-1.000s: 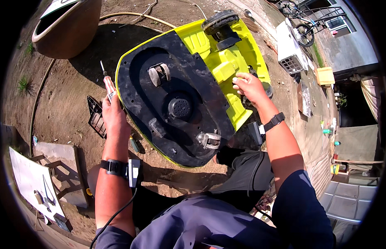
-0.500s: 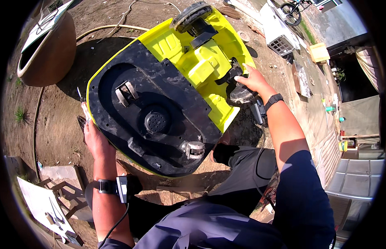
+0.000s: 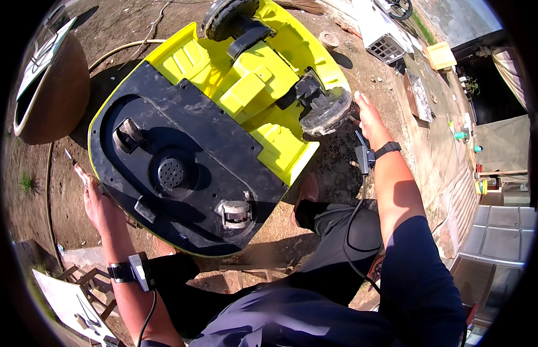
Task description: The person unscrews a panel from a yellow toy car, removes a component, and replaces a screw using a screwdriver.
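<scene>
A yellow ride-on toy car (image 3: 251, 81) lies bottom up in front of me, with a black base plate (image 3: 217, 139) covering its nearer left part. Two small caster wheels and a round perforated dome stand out of that plate. My left hand (image 3: 101, 205) is at the left edge of the car, its fingers closed on a slim metal-tipped tool (image 3: 68, 155) that points up and away. Beside the right wheel (image 3: 326, 113) is my right hand (image 3: 370, 121), fingers stretched out along the tyre's outer side. Whether they touch the tyre is hard to tell.
A big clay pot (image 3: 58, 87) stands at the far left, a hose (image 3: 115, 51) running behind it. Lower left is a white board (image 3: 72, 306) with tools on it. A white box-like unit (image 3: 384, 34) and a yellow box (image 3: 441, 56) stand at the far right.
The toy car has shifted left and slightly turned, along with my left hand and its tool. My right hand has left the axle area for the outer side of the wheel.
</scene>
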Tool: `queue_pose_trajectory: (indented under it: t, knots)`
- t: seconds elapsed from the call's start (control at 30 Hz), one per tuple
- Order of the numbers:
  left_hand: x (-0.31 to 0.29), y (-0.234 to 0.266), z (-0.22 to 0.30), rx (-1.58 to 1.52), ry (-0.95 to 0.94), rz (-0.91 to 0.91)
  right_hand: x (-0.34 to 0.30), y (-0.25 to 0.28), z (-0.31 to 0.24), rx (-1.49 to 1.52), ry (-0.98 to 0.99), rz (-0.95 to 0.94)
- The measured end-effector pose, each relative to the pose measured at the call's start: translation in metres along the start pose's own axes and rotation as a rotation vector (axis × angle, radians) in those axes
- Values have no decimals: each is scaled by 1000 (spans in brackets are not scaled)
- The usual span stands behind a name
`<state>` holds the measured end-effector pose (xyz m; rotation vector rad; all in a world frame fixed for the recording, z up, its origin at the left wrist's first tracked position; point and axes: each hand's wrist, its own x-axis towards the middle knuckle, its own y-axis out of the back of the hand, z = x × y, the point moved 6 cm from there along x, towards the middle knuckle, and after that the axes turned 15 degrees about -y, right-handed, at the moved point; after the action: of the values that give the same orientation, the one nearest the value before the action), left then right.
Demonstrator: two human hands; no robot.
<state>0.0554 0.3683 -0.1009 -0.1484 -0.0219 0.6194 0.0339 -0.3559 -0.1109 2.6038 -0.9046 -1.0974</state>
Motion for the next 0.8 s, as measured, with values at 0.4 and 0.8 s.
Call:
queue_pose_trajectory:
  t: [0.4,0.8]
  knots:
    - [-37,8,-7,91,-69,-50,83,-12,20,346,-59,-254]
    - [-62,17,-27,-83,74,-4,38,-19,-6,293,119,-320]
